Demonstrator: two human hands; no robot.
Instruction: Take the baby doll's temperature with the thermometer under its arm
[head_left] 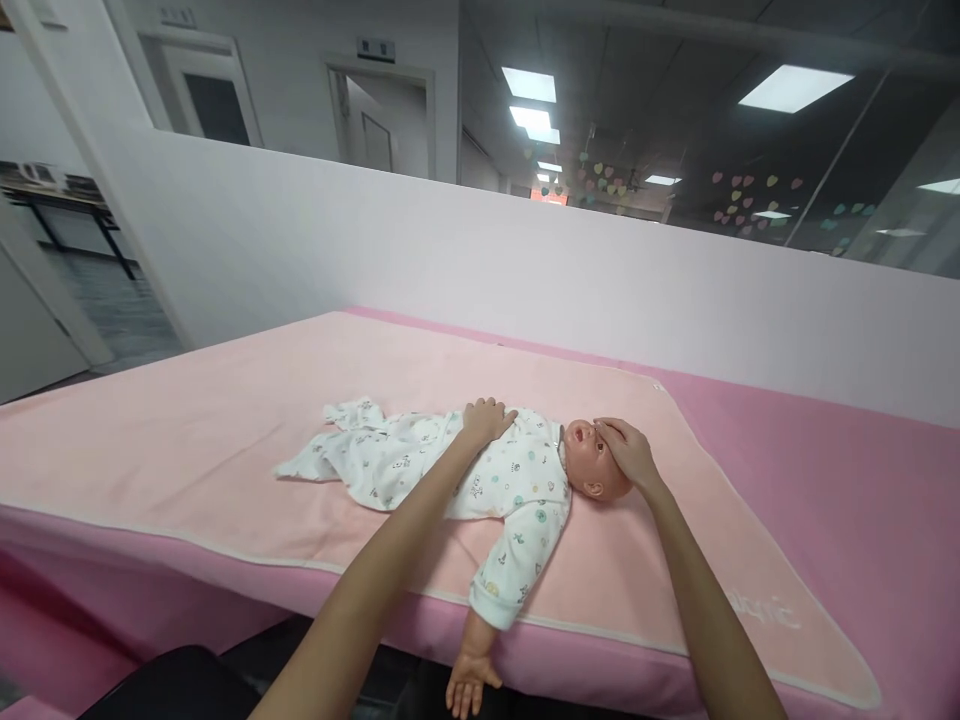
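A baby doll [517, 475] lies on its back across the mat, dressed in a white printed sleepsuit, its head to the right. My left hand [487, 421] rests flat on the doll's belly, fingers stretched out. Over the doll's forehead lies my right hand [627, 448], its fingers extended and touching the head near the eyes. Neither hand grips anything. The doll's near arm hangs past the table's front edge, with its bare hand [471, 683] showing. The sleepsuit's legs [337, 450] spread flat to the left.
A peach mat [247, 400] covers much of a table with a pink cover [862, 470]. Behind it stands a white partition [450, 250] with glass above. On the left are a doorway and a dark-legged table [67, 205]. Something black [180, 685] is at the lower left.
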